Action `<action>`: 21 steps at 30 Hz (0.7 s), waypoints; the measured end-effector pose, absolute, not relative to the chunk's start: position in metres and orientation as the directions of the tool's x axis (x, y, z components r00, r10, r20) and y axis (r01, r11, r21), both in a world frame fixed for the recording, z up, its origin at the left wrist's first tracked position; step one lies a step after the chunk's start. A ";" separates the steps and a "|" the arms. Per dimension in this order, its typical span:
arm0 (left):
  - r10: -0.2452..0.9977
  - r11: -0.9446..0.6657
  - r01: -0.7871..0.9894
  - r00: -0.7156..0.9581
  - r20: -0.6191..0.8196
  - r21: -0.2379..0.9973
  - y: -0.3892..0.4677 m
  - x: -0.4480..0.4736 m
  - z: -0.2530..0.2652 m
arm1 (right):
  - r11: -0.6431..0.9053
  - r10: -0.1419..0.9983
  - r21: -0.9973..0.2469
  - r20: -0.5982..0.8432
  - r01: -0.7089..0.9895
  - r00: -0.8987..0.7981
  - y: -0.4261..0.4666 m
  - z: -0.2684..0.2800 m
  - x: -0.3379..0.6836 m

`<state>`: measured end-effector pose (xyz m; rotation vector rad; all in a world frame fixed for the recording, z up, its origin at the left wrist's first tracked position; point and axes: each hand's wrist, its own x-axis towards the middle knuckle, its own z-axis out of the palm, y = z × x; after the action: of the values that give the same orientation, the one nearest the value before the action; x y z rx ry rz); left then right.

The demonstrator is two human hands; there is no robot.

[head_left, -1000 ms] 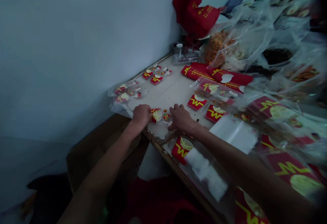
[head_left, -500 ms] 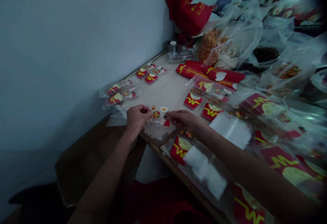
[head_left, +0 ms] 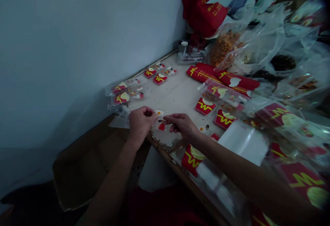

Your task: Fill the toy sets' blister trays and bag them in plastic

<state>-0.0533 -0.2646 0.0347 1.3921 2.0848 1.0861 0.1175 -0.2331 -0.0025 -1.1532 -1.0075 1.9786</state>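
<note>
A small clear packet of miniature food-shaped pieces is held between my two hands over the near table edge. A fried-egg piece (head_left: 159,113) and a red piece (head_left: 161,126) show in it. At its left side my left hand (head_left: 140,124) is closed, thumb and forefinger pinched and covering part of it. From the right, my right hand (head_left: 182,124) pinches the packet's other side, close to a small dark bit. The packet's clear edges are too faint to trace.
Similar packets with red fries-box pieces (head_left: 205,106) lie to the right and along the wall (head_left: 160,78). White pads (head_left: 238,143) lie under my right forearm. Bulging plastic bags (head_left: 257,54) crowd the back right. A cardboard box (head_left: 77,171) stands below left.
The view has swung slightly left. Both hands and the packet have shifted a little left over the table. A round piece seen beside my left fingers before is now hidden.
</note>
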 end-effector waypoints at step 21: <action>0.964 0.002 0.783 -0.166 0.206 0.622 -0.185 0.009 -0.003 | -0.158 0.982 -0.987 -0.157 -0.002 -0.106 -0.085 0.060 0.217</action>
<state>0.0086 -0.1853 -0.0030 1.8182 2.0010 0.9230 0.2174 -0.0848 0.0597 -1.2659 -1.1997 1.4104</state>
